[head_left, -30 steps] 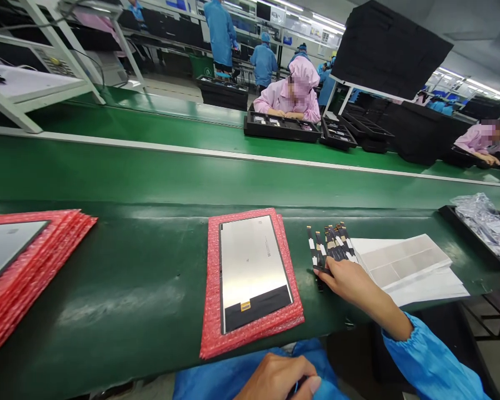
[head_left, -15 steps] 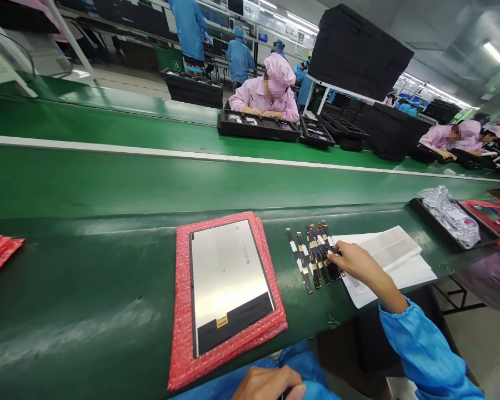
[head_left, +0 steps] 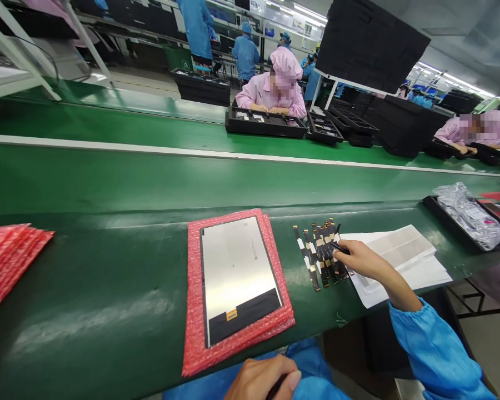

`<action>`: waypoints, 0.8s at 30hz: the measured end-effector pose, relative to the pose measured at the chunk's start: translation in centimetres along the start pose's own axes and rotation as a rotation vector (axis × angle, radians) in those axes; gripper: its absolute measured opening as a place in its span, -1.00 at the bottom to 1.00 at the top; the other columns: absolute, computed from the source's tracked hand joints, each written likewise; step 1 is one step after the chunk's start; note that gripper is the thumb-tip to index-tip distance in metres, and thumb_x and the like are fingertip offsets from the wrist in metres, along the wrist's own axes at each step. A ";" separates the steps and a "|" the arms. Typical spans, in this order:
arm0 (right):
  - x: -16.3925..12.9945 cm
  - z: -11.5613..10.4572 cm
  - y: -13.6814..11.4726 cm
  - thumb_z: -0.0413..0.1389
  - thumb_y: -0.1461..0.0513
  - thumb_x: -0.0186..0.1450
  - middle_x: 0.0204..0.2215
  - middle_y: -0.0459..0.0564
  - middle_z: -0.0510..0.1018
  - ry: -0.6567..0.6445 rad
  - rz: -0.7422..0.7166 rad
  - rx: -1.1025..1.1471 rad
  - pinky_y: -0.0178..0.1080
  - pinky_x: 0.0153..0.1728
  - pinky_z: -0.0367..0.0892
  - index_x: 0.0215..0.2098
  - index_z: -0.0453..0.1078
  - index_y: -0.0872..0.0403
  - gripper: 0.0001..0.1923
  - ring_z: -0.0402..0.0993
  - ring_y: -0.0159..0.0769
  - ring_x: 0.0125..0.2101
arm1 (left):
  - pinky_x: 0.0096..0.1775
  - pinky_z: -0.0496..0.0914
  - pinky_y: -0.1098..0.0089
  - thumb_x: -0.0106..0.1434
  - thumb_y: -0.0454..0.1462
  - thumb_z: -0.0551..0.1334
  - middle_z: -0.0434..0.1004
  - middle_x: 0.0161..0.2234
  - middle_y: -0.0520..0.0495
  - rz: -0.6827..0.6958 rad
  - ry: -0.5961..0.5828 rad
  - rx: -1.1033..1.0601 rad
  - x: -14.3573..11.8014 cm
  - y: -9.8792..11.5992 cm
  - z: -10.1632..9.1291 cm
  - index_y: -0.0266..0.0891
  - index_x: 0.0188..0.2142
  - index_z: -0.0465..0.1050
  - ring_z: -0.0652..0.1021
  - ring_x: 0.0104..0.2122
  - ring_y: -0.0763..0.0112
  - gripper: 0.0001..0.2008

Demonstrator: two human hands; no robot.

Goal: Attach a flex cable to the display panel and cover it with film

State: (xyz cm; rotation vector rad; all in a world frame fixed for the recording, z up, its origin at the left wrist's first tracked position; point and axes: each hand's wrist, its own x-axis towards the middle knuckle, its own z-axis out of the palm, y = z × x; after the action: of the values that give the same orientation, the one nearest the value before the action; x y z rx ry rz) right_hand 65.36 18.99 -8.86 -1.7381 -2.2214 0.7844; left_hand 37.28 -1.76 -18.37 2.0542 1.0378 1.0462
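Green work surface (head_left: pixel 108 266) fills most of my view, with a long green belt (head_left: pixel 150 178) running behind it and more benches beyond. My landmark is the panel (head_left: pixel 237 278), a flat silver rectangle with a dark band at its near end, lying on a stack of red padded sheets (head_left: pixel 191 311) in front of me.

Just right of the panel lies a fanned bunch of thin dark strips (head_left: pixel 316 255) with gold and white patches. My right hand (head_left: pixel 360 261) reaches over to them, sleeve in blue, and its fingertips pinch the far end of one strip while the others lie loose on the surface. Right of the strips, partly under my hand, sit white paper sheets (head_left: pixel 404 255).

My left hand (head_left: pixel 262 378) sits low at the near edge, nearer than the panel, off the surface. It is curled into a loose fist, and something thin and dark shows between the fingers; I cannot tell what it is.

Far left of the panel is another pile of red sheets (head_left: pixel 8 261). Far right of it, past the paper, a black tray (head_left: pixel 454 225) holds crinkled silver bags (head_left: pixel 466 214).

Beyond the panel, across the belt, a person in pink (head_left: pixel 275 89) bends over black trays (head_left: pixel 266 122). More people in blue (head_left: pixel 245 53) stand further back, and another person in pink (head_left: pixel 462 130) works at the far right.
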 end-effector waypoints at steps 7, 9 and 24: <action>-5.4 4.4 -7.5 0.11 0.09 0.32 -0.65 -0.19 0.30 -0.055 -0.222 0.198 -0.30 -0.61 0.14 -0.54 0.24 -0.03 -0.70 0.25 -0.30 -0.60 | -0.64 0.41 0.53 0.29 -0.10 0.31 0.53 -0.57 0.24 -0.082 0.192 0.204 2.7 4.0 -2.4 -0.08 -0.04 0.31 0.57 -0.67 0.56 -0.68; -6.6 6.1 -9.2 0.11 0.10 0.33 -0.67 -0.18 0.29 -0.083 -0.259 0.298 -0.29 -0.65 0.13 -0.53 0.26 -0.06 -0.71 0.22 -0.29 -0.63 | -0.60 0.45 0.48 0.32 -0.06 0.27 0.58 -0.52 0.16 -0.103 0.154 0.269 3.1 4.7 -2.9 -0.11 -0.04 0.30 0.62 -0.59 0.49 -0.68; -6.9 9.7 -10.7 0.10 -0.07 0.28 -0.72 -0.17 0.29 -0.163 -0.218 0.428 -0.24 -0.71 0.13 -0.56 0.30 -0.13 -0.67 0.22 -0.23 -0.71 | -0.46 0.44 0.35 0.43 -0.31 0.09 0.57 -0.41 0.03 -0.179 0.095 0.481 2.0 4.8 -4.1 -0.21 -0.13 0.34 0.61 -0.45 0.42 -0.91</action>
State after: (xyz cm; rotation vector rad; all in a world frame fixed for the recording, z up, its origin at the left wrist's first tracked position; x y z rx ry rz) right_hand 53.74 7.99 -10.23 -1.2492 -2.0904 1.2707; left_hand 36.34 -1.90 -11.80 2.2355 1.6170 0.8687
